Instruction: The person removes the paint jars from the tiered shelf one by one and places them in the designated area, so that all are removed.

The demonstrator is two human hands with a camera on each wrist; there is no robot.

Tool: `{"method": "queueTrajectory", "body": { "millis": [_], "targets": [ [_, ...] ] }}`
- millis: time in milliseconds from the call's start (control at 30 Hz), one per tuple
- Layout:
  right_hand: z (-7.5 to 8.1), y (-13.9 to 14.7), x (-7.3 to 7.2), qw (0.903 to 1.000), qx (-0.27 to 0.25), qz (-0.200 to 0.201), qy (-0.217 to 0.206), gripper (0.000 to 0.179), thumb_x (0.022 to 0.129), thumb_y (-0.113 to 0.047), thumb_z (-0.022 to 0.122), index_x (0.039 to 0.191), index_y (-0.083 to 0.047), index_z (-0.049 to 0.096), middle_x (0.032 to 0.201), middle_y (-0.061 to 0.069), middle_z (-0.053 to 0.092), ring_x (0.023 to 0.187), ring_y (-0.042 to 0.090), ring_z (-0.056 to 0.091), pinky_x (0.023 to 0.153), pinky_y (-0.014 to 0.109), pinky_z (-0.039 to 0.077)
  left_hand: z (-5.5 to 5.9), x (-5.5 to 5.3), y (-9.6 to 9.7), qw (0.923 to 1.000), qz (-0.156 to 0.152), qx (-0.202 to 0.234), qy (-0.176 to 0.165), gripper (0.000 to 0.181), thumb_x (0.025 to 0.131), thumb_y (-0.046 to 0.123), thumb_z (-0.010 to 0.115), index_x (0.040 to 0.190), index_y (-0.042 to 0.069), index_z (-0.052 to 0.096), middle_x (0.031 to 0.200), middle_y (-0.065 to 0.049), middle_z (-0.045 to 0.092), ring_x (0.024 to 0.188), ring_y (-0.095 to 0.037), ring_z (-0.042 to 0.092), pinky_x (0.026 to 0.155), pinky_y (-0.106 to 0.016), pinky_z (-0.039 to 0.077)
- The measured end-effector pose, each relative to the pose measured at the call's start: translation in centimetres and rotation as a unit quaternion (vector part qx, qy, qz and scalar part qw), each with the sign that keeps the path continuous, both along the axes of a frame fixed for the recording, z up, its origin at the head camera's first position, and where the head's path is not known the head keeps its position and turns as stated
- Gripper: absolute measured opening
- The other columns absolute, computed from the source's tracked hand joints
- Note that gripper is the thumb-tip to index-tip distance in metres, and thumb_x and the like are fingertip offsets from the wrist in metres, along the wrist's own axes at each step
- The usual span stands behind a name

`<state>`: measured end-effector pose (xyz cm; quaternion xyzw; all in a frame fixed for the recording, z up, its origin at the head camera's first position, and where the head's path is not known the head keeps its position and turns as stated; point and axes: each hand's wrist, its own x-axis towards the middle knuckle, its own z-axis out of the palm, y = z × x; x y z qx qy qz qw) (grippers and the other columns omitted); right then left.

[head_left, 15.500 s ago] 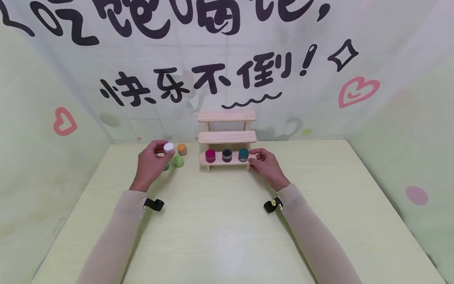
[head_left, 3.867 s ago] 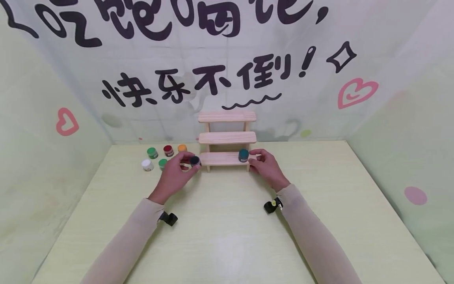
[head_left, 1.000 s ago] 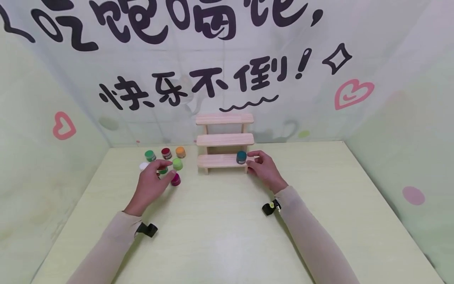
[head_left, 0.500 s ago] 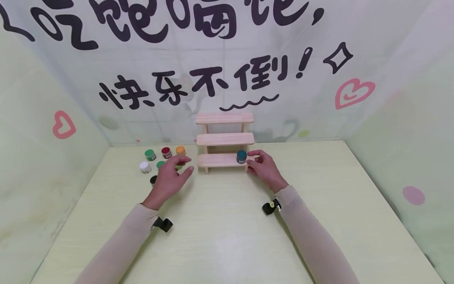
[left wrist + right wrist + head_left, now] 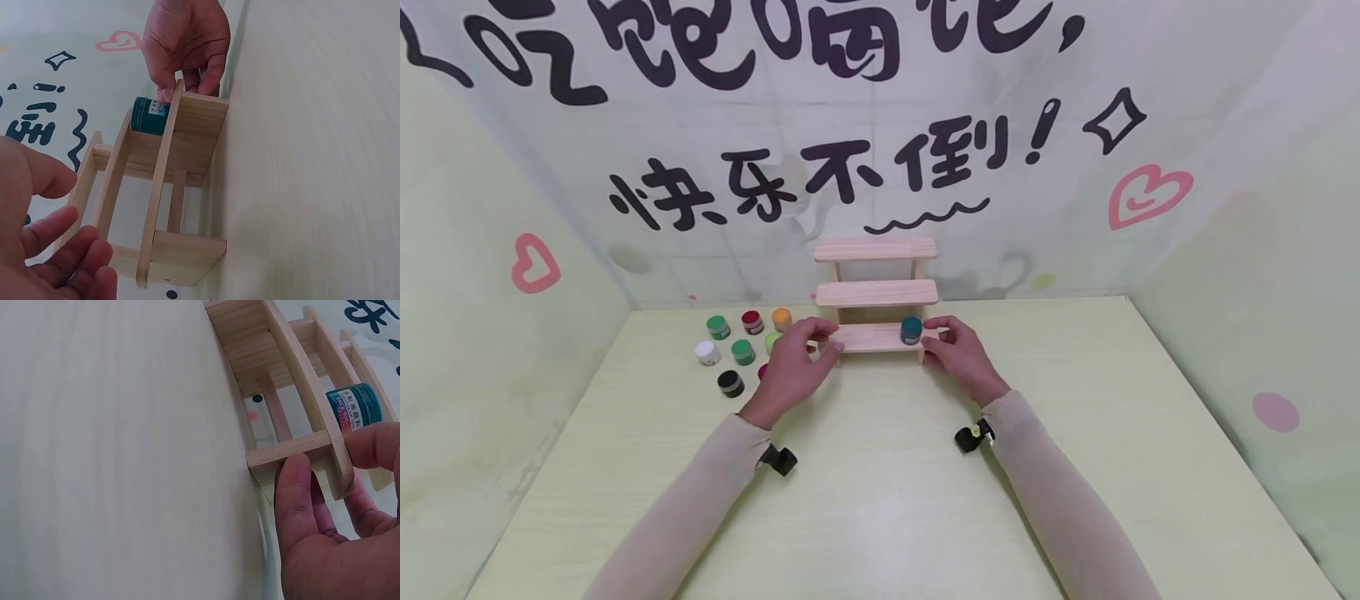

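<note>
A three-tier wooden display rack (image 5: 876, 293) stands against the back wall. One teal-lidded paint jar (image 5: 912, 331) sits upright at the right end of its lowest shelf. My right hand (image 5: 966, 358) grips that shelf's right end, thumb near the jar and fingers under the board, as the right wrist view shows beside the jar's label (image 5: 353, 407). At the lowest shelf's left end is my left hand (image 5: 793, 367), holding nothing. Its fingers are apart and loosely bent in the left wrist view, in front of the rack (image 5: 159, 181).
Left of the rack, jars stand on the table (image 5: 880, 500): green (image 5: 718, 327), dark red (image 5: 752, 322), orange (image 5: 782, 318), white (image 5: 707, 352), another green (image 5: 742, 352) and black (image 5: 730, 383). The left hand partly hides a light green and a magenta jar.
Magenta and black jars, earlier on the lowest shelf, now stand on the table; the left hand carried the black one. Lately that hand moved right, from the jars to the rack. The right hand stayed.
</note>
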<state>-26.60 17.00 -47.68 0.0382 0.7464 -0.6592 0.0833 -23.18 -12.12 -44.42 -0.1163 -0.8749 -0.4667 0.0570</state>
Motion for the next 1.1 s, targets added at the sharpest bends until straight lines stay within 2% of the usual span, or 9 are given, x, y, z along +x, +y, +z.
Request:
{"method": "queueTrajectory", "body": {
  "millis": [200,533,767,967,1100],
  "targets": [
    [0.1,0.1,-0.2,1.0,-0.001,0.0,-0.007,0.032,0.103,-0.012,0.067,0.134,-0.009,0.061,0.101,0.006,0.044,0.086,0.018,0.056,0.079,0.023,0.061,0.2,-0.8,1.8,0.9999,-0.014,0.009,-0.001,0.035,0.101,0.024,0.071,0.13,0.005,0.065,0.129,-0.013,0.067,0.118,-0.029,0.062,0.104,-0.048,0.055],
    [0.1,0.1,-0.3,1.0,0.002,0.003,-0.007,0.031,0.104,-0.012,0.066,0.134,-0.009,0.061,0.101,0.007,0.047,0.087,0.019,0.056,0.08,0.023,0.061,0.5,-2.0,4.4,0.9992,-0.04,-0.005,-0.001,0.038,0.101,0.024,0.071,0.133,0.005,0.064,0.132,-0.016,0.066,0.119,-0.027,0.061,0.106,-0.045,0.054],
    [0.0,0.0,-0.3,0.9997,0.006,0.0,-0.024,0.032,0.104,-0.014,0.067,0.135,-0.01,0.061,0.104,0.007,0.046,0.09,0.019,0.056,0.081,0.023,0.061,0.0,-2.7,6.0,0.9985,-0.05,-0.019,0.008,0.044,0.1,0.027,0.073,0.136,0.004,0.063,0.13,-0.011,0.066,0.119,-0.027,0.062,0.108,-0.044,0.053],
    [-0.1,0.0,-0.1,0.9998,0.011,0.002,-0.019,0.032,0.104,-0.015,0.067,0.135,-0.01,0.061,0.103,0.007,0.046,0.09,0.019,0.056,0.082,0.024,0.061,-0.3,-3.3,7.0,0.9986,-0.046,-0.022,0.012,0.043,0.099,0.029,0.074,0.135,0.007,0.065,0.129,-0.009,0.068,0.12,-0.026,0.063,0.109,-0.043,0.053],
    [0.1,0.0,-0.2,0.9999,0.008,0.0,-0.012,0.032,0.104,-0.013,0.067,0.135,-0.009,0.061,0.103,0.007,0.045,0.089,0.019,0.058,0.083,0.026,0.062,-0.5,-3.9,7.8,0.9985,-0.049,-0.022,0.013,0.045,0.099,0.03,0.074,0.136,0.006,0.064,0.131,-0.01,0.068,0.121,-0.026,0.063,0.11,-0.041,0.052]
  ]
}}
